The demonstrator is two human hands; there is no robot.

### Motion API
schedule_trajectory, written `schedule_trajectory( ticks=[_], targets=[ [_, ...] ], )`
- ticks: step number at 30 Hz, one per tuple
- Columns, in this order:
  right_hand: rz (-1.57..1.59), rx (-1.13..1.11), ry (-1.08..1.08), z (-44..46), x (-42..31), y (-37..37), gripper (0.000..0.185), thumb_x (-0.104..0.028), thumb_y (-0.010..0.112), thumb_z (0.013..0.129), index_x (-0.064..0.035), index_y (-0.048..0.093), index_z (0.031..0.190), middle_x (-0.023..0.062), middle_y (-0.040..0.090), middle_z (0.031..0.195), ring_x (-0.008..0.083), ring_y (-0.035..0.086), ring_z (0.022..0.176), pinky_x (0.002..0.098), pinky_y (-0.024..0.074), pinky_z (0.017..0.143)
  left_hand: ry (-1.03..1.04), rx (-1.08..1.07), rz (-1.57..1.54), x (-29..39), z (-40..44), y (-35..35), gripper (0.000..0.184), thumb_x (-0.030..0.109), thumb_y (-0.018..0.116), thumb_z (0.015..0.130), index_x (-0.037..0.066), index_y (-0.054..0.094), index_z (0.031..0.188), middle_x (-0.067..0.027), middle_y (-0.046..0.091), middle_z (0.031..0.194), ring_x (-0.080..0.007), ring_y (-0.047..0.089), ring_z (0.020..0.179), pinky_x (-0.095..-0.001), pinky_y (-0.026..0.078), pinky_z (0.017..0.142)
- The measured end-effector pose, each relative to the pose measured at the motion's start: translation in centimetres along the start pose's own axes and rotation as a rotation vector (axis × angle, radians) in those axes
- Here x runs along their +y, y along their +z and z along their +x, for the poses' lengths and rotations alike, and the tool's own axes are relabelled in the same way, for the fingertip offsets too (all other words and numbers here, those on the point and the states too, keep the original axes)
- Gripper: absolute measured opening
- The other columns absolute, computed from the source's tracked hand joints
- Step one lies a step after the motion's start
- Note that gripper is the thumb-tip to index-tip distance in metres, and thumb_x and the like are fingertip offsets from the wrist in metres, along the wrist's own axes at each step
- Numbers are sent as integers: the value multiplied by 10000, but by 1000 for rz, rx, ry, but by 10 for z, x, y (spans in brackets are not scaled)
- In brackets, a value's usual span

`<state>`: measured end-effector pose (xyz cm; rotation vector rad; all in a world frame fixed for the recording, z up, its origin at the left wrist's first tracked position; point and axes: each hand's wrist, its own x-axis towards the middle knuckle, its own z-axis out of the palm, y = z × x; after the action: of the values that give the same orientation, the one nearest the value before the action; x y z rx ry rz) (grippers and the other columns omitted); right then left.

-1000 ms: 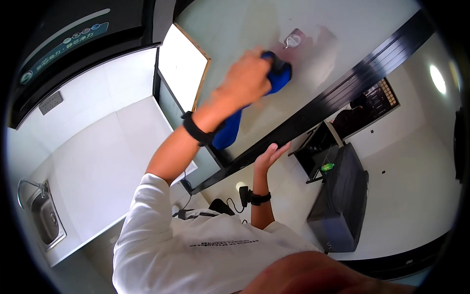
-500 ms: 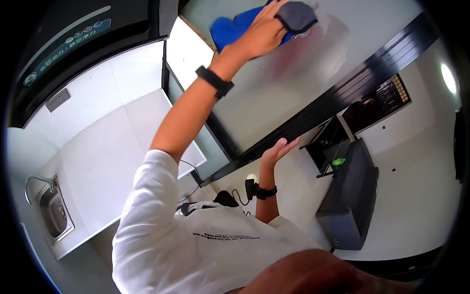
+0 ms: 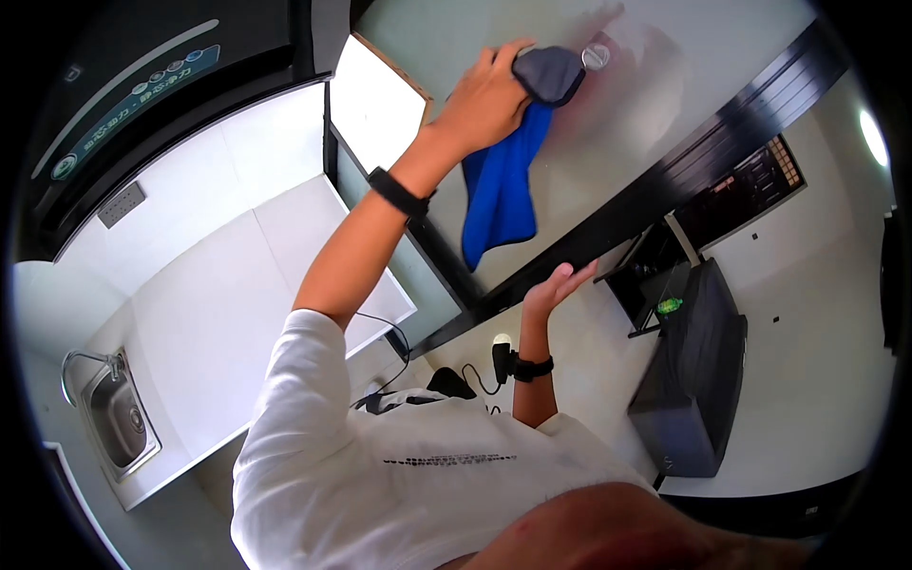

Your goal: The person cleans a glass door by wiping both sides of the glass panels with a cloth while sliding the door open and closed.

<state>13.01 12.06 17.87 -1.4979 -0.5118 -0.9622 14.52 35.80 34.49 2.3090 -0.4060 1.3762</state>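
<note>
My left hand [image 3: 483,103] is closed on a cloth [image 3: 508,195] against a grey, shiny glass-like panel [image 3: 655,95]. The cloth's blue part hangs below the fingers. A grey, dark-edged piece [image 3: 549,76] bulges beyond the knuckles; whether it belongs to the same cloth I cannot tell. Just past it, a round metal fitting [image 3: 596,57] sits on the panel. My right hand [image 3: 553,288] is open, fingers stretched along the panel's black frame [image 3: 608,218]. It seems to rest on the frame's edge and holds nothing. Both wrists wear black bands.
At the left, a white counter [image 3: 228,285] carries a steel sink [image 3: 119,418] with a tap. A dark appliance [image 3: 161,76] overhangs it. Across the room to the right stands a dark cabinet [image 3: 693,380], with a green item [image 3: 670,306] beside it. A thin cable [image 3: 404,342] hangs near my body.
My left hand has moved down and slightly left on the panel. The blue cloth, earlier bunched left of the hand, now hangs below it, and the metal fitting is uncovered. My right hand stays at the frame.
</note>
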Motion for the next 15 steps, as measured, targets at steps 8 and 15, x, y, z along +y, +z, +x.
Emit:
schedule_trajectory(
  ticks=[8, 15],
  targets=[
    [61, -24, -5, -1, 1, -1, 764, -446, 472, 990, 79, 194, 1471, 248, 333, 1450, 312, 386, 1309, 402, 284, 1105, -231, 52, -338, 43, -53, 28, 478, 63, 582, 904, 172, 524, 1367, -267, 541, 995, -487, 551, 873, -471, 481, 758],
    [64, -111, 12, -3, 5, -3, 757, -435, 459, 995, 65, 171, 1485, 247, 316, 1466, 311, 385, 1313, 404, 286, 1107, -282, 688, -221, 2, 8, 40, 238, 73, 633, 830, -48, 606, 1034, -245, 561, 1042, -428, 571, 905, -438, 481, 783]
  ],
)
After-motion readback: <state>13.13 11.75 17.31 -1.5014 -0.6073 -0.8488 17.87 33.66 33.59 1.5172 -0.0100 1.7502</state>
